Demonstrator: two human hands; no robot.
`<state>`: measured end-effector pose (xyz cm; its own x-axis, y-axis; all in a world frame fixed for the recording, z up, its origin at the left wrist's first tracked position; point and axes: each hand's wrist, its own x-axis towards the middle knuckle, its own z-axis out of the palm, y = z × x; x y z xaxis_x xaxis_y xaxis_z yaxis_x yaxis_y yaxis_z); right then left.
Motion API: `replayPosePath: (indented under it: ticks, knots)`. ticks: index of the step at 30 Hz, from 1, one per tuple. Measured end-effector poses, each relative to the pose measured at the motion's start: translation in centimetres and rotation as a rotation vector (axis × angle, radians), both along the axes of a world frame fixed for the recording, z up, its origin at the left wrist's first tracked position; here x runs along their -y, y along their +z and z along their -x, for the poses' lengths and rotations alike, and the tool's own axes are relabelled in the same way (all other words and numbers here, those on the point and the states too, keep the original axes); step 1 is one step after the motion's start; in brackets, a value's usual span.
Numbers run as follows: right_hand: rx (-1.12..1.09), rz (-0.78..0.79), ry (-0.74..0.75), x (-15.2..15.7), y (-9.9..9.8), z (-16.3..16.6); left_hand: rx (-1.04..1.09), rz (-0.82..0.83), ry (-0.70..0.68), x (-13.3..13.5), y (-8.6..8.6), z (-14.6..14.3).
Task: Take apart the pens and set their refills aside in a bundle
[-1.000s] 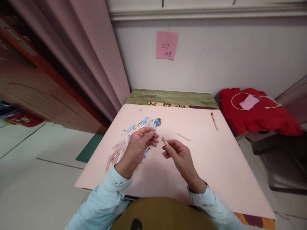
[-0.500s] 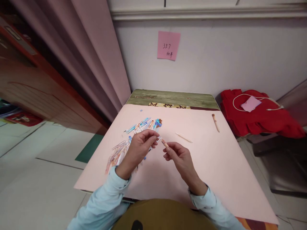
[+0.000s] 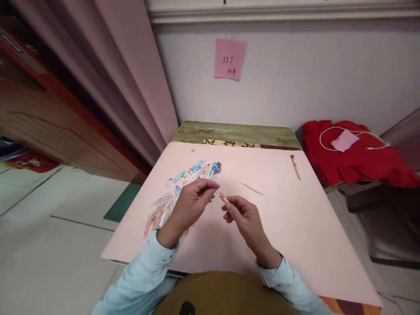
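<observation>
My left hand (image 3: 193, 199) pinches a slim white pen refill (image 3: 217, 191) between thumb and fingers, over the middle of the table. Facing it, my right hand (image 3: 242, 212) grips a beige pen barrel (image 3: 224, 198) whose upper end points at the refill. The two parts meet or nearly meet; whether the refill is inside the barrel I cannot tell. Under and beyond my left hand lie loose blue and beige pen barrels (image 3: 188, 174) and a cluster of blue and brown pen pieces (image 3: 216, 167). Clear and pinkish slim tubes (image 3: 160, 212) are heaped beside my left wrist, partly hidden.
A thin white stick (image 3: 251, 187) and a brown-topped beige pen (image 3: 295, 167) lie on the pale pink table sheet (image 3: 278, 245). A small blue piece (image 3: 192, 150) sits at the far left. Red cloth (image 3: 328, 164) with a white cable is off the right side.
The refill and the barrel have come closer together, end to end. Both hands have shifted only slightly, and the view has tilted a little.
</observation>
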<state>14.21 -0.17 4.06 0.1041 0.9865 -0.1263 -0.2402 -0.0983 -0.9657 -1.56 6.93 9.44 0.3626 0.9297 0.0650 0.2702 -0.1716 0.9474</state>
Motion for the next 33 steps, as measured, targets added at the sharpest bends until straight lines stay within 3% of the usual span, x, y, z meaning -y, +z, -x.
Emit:
replayPosePath:
  ticks: [11, 22, 28, 33]
  knots:
    - [-0.010, 0.004, -0.006, 0.2, -0.1, 0.2, 0.045, -0.005, 0.025, 0.2, -0.4, -0.1]
    - [-0.057, 0.021, 0.023, 0.2, -0.1, 0.3, -0.086, -0.115, 0.015, 1.1, 0.3, -0.3]
    - [-0.133, 0.028, 0.024, 0.2, -1.6, 0.4, -0.090, -0.067, 0.014, 1.3, -0.1, 0.2]
    - [-0.146, 0.055, 0.037, 0.2, -4.1, 0.8, -0.073, 0.049, -0.037, 2.4, -1.9, 0.0]
